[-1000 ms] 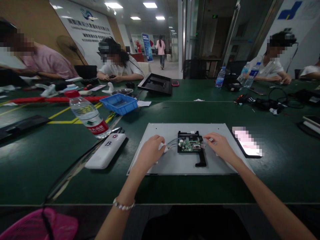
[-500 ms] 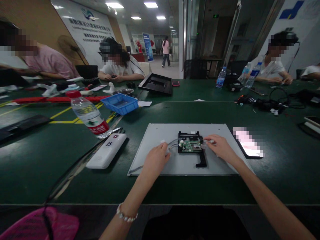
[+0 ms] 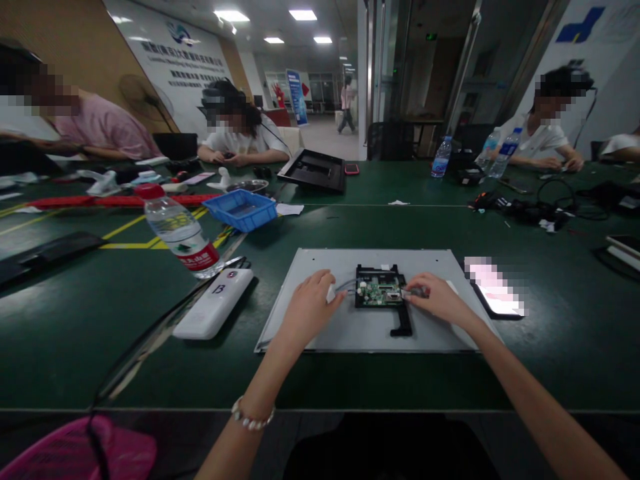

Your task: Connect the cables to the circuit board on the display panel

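Note:
A green circuit board [image 3: 381,291] sits in a black plastic bracket [image 3: 401,323] on a flat white panel [image 3: 340,333]. Thin grey cables [image 3: 345,284] run from the board's left side toward my left hand [image 3: 311,303]. That hand is above the panel, its thumb reaching toward the cables and apart from the other fingers. At the board's right edge, my right hand [image 3: 440,300] has its fingers closed around a small greyish piece, mostly covered by them, which I cannot make out.
Left of the panel lie a white power bank [image 3: 215,303] and a water bottle [image 3: 183,233]. Farther back is a blue tray [image 3: 243,210]. A lit phone [image 3: 495,287] lies to the right. A black frame [image 3: 315,170] is across the table, where other people sit.
My left hand has shifted slightly up, and its thumb has spread from the fingers. My right fingers have moved slightly down along the board's right edge. The walking person has moved right.

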Demonstrator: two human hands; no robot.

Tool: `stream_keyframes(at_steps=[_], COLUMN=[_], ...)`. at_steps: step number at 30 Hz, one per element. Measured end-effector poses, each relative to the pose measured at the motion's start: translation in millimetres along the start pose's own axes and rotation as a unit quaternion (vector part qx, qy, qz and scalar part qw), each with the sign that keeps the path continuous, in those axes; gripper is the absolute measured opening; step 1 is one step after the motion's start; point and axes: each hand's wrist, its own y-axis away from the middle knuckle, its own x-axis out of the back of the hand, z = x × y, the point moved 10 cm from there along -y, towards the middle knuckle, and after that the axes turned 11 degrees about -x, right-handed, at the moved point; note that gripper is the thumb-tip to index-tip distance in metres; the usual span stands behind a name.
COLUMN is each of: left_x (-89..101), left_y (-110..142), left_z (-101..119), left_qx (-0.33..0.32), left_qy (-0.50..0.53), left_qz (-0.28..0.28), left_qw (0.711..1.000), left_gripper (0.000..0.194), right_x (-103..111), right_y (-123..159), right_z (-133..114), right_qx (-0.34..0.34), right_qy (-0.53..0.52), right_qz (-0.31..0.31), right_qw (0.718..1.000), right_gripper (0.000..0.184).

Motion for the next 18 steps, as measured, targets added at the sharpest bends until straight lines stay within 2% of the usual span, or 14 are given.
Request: stream_keyframes(at_steps=[2,6,10,14,18], left_x=[1.2,-7.8,-16.6,-12.2,7.4], left_y=[-1,7,15,14,13], left_z=[8,22,25,24,20], left_qx=[-0.021,-0.077,-0.098,-0.102,-0.102], left_qy=[0.007,-0.01,-0.063,-0.106,-0.134], left_qz=[0.0,-0.057,-0.099,-0.093,-0.043], left_qw=[1.0,0.995,0.988,0.985,0.985], left_gripper=[0.022,0.027,0.016,0.016,0.023], right_x=[-1,8,23,37,47], right_y=[-1,-4,-3,0,0], right_z=[2,14,33,47,51], right_qx=[-0.001,-0.016,-0.051,-0.072,-0.093], right_qy=[-0.008,-0.034,-0.01,0.054,0.082], right_qz=[0.001,0.012,0.03,0.058,0.1], right_qw=[1.0,0.999,0.998,0.994,0.987], right_gripper=[0.012,0.011,0.014,0.017,0.017])
